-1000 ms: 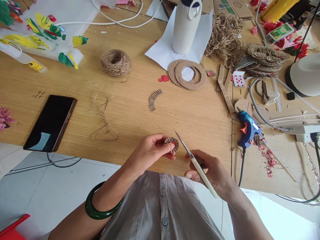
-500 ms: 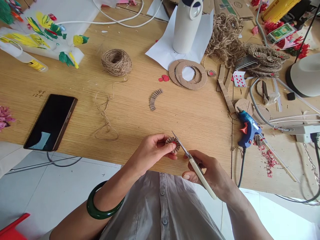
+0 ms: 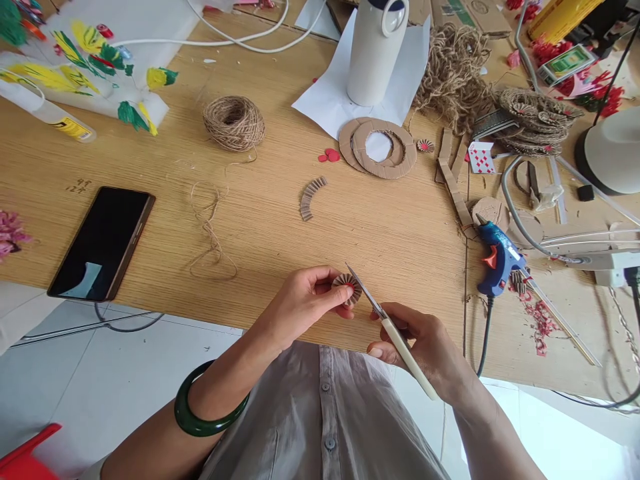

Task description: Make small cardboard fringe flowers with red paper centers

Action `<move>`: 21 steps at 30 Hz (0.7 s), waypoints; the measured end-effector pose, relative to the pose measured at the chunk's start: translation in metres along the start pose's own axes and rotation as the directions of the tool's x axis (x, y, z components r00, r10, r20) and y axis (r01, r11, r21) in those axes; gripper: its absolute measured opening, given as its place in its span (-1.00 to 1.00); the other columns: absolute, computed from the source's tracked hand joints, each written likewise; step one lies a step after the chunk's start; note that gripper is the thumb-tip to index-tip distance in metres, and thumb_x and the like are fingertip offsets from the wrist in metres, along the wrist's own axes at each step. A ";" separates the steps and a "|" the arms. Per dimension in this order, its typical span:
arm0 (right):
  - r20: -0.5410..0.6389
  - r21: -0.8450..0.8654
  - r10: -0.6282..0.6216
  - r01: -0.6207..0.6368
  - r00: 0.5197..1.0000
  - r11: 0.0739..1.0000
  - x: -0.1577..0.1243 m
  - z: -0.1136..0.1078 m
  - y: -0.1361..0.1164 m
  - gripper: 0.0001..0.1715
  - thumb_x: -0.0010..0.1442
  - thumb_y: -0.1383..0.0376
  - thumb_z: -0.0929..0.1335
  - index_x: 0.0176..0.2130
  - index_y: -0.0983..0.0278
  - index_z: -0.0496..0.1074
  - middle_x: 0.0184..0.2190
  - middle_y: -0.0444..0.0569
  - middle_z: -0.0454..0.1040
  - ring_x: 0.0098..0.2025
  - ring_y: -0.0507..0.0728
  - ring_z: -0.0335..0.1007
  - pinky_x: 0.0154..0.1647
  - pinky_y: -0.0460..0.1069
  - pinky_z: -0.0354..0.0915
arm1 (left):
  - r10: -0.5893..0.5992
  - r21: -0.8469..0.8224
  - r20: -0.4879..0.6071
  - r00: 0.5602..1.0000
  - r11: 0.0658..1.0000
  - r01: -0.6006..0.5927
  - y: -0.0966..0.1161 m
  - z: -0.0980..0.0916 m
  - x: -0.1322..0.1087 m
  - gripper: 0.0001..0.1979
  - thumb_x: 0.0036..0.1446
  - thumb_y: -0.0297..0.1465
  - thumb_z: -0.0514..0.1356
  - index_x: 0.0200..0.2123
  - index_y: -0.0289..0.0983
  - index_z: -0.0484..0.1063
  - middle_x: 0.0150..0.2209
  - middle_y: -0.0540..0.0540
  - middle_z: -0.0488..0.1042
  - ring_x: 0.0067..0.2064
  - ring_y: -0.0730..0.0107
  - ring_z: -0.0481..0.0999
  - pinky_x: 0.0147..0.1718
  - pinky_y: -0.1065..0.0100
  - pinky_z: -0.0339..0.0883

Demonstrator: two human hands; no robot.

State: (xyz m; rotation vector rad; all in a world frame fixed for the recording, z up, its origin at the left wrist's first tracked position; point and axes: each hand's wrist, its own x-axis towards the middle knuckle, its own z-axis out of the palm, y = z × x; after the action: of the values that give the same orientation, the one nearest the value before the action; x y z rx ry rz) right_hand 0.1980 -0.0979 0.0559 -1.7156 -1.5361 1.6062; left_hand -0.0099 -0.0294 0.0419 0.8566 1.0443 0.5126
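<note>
Between thumb and fingers, my left hand (image 3: 311,299) pinches a small pleated cardboard rosette (image 3: 354,283) with a red centre. My right hand (image 3: 420,339) is closed round a pair of scissors (image 3: 406,350) with cream handles; the blades point up and left, close beside the rosette's right edge. Whether the blades touch the rosette I cannot tell. Farther up the table lies a curved pleated cardboard strip (image 3: 311,198), with a few red discs (image 3: 330,155) beyond it. Two cardboard rings (image 3: 410,157) overlap near the discs.
A twine ball (image 3: 234,123) with a loose strand and a phone (image 3: 103,243) lie to the left. A white flask (image 3: 373,63) stands on paper at the back. On the right are a blue glue gun (image 3: 497,263), cables, cardboard strips (image 3: 453,187) and a lamp base (image 3: 613,150).
Both hands, the rosette and the scissors keep nearly the same pose. The whole view has shifted very slightly.
</note>
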 end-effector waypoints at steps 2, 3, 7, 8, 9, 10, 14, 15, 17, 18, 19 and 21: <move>-0.011 -0.025 0.004 -0.004 1.000 1.000 0.000 -0.001 0.000 -0.36 0.07 -0.15 0.45 -0.18 0.35 0.49 -0.53 -0.17 0.23 -0.47 0.03 0.01 -0.50 -0.04 0.01 | 0.015 0.018 0.008 1.000 1.000 -0.015 -0.001 -0.001 0.000 -0.85 0.14 -0.31 0.28 -0.34 -0.29 0.51 -0.38 -0.01 0.52 -0.42 0.43 0.55 -0.29 0.38 0.40; -0.012 -0.034 0.006 -0.006 1.000 0.999 -0.001 -0.001 0.001 -0.37 0.07 -0.14 0.45 -0.18 0.35 0.50 -0.54 -0.17 0.22 -0.47 0.03 0.00 -0.51 -0.04 0.00 | 0.024 0.028 0.014 1.000 0.999 -0.024 -0.001 -0.002 0.000 -0.85 0.14 -0.31 0.27 -0.34 -0.29 0.51 -0.38 -0.01 0.52 -0.42 0.44 0.54 -0.30 0.38 0.39; -0.011 -0.046 0.004 -0.004 1.000 0.999 -0.001 -0.002 0.003 -0.42 0.08 -0.10 0.46 -0.19 0.35 0.50 -0.56 -0.20 0.17 -0.48 0.02 -0.03 -0.51 -0.04 -0.03 | 0.060 0.067 0.045 0.997 0.996 -0.063 -0.002 -0.004 0.000 -0.84 0.19 -0.30 0.24 -0.36 -0.27 0.49 -0.42 0.03 0.48 -0.41 0.46 0.53 -0.31 0.41 0.36; -0.013 -0.045 0.005 -0.006 1.000 0.999 -0.001 -0.002 0.004 -0.42 0.08 -0.10 0.47 -0.20 0.35 0.50 -0.56 -0.20 0.16 -0.48 0.02 -0.04 -0.52 -0.04 -0.04 | 0.066 0.076 0.048 0.997 0.995 -0.070 -0.002 -0.005 0.000 -0.84 0.20 -0.30 0.23 -0.36 -0.27 0.49 -0.42 0.03 0.47 -0.41 0.47 0.53 -0.31 0.42 0.35; -0.017 -0.040 0.011 -0.012 1.000 0.999 -0.001 -0.001 0.005 -0.42 0.06 -0.10 0.47 -0.21 0.35 0.51 -0.56 -0.20 0.15 -0.48 0.01 -0.05 -0.52 -0.04 -0.05 | 0.070 0.085 0.047 0.996 0.994 -0.073 -0.003 -0.005 0.000 -0.83 0.20 -0.30 0.23 -0.37 -0.27 0.49 -0.43 0.03 0.47 -0.41 0.47 0.52 -0.31 0.42 0.34; -0.022 -0.033 0.019 -0.019 1.000 0.999 -0.001 -0.001 0.005 -0.41 0.05 -0.10 0.49 -0.22 0.35 0.51 -0.57 -0.21 0.14 -0.49 0.01 -0.06 -0.53 -0.04 -0.06 | 0.072 0.093 0.043 0.996 0.993 -0.076 -0.003 -0.005 0.000 -0.83 0.21 -0.30 0.23 -0.37 -0.27 0.48 -0.43 0.04 0.46 -0.42 0.48 0.52 -0.31 0.43 0.34; -0.037 -0.011 0.044 -0.045 0.998 0.999 0.000 -0.001 0.007 -0.43 -0.01 -0.08 0.52 -0.25 0.34 0.49 -0.58 -0.23 0.11 -0.51 -0.01 -0.07 -0.54 -0.05 -0.08 | 0.079 0.110 0.023 0.997 0.991 -0.081 -0.002 -0.005 0.000 -0.81 0.21 -0.27 0.24 -0.38 -0.27 0.48 -0.44 0.04 0.45 -0.42 0.49 0.49 -0.29 0.42 0.31; -0.040 -0.011 0.046 -0.047 0.998 0.999 0.000 -0.001 0.006 -0.44 0.00 -0.07 0.52 -0.24 0.34 0.49 -0.57 -0.23 0.14 -0.51 0.00 -0.05 -0.53 -0.05 -0.05 | 0.081 0.111 0.021 0.997 0.990 -0.083 -0.001 -0.005 0.000 -0.80 0.21 -0.27 0.24 -0.38 -0.27 0.48 -0.45 0.04 0.44 -0.42 0.49 0.48 -0.29 0.42 0.31; -0.051 0.004 0.049 -0.049 0.998 0.999 0.000 -0.002 0.003 -0.46 0.04 -0.05 0.50 -0.20 0.32 0.47 -0.55 -0.20 0.21 -0.49 0.01 0.05 -0.51 -0.05 0.03 | 0.085 0.115 0.018 0.996 0.990 -0.086 -0.001 -0.004 0.000 -0.80 0.21 -0.28 0.24 -0.40 -0.27 0.47 -0.46 0.04 0.44 -0.43 0.50 0.46 -0.30 0.42 0.29; -0.064 0.024 0.039 -0.037 0.997 0.999 0.001 -0.003 0.000 -0.48 0.07 -0.03 0.49 -0.18 0.32 0.46 -0.53 -0.18 0.26 -0.47 0.03 0.10 -0.49 -0.04 0.07 | 0.087 0.116 0.018 0.996 0.989 -0.088 -0.001 -0.004 0.000 -0.80 0.21 -0.28 0.24 -0.41 -0.27 0.47 -0.46 0.04 0.43 -0.43 0.50 0.45 -0.31 0.42 0.29; -0.087 0.052 0.020 -0.015 0.996 0.999 0.002 -0.003 -0.003 -0.50 0.10 -0.01 0.47 -0.16 0.31 0.44 -0.50 -0.16 0.30 -0.45 0.04 0.16 -0.46 -0.04 0.12 | 0.087 0.116 0.020 0.996 0.989 -0.089 -0.001 -0.004 -0.001 -0.80 0.21 -0.28 0.24 -0.40 -0.27 0.47 -0.44 0.04 0.44 -0.43 0.51 0.44 -0.31 0.42 0.28; -0.154 0.120 -0.031 0.050 0.988 0.992 0.005 -0.001 -0.009 -0.56 0.15 0.05 0.46 -0.11 0.30 0.41 -0.45 -0.12 0.39 -0.40 0.06 0.26 -0.36 -0.02 0.22 | 0.082 0.118 0.035 0.996 0.989 -0.086 -0.002 -0.002 -0.001 -0.81 0.20 -0.28 0.25 -0.37 -0.28 0.50 -0.42 0.03 0.44 -0.42 0.51 0.43 -0.30 0.41 0.27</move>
State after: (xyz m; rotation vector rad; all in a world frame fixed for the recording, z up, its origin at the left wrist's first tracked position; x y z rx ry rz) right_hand 0.1936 -0.0895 0.0610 -1.6870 -1.3621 1.4809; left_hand -0.0127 -0.0305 0.0409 1.0146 1.0221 0.5108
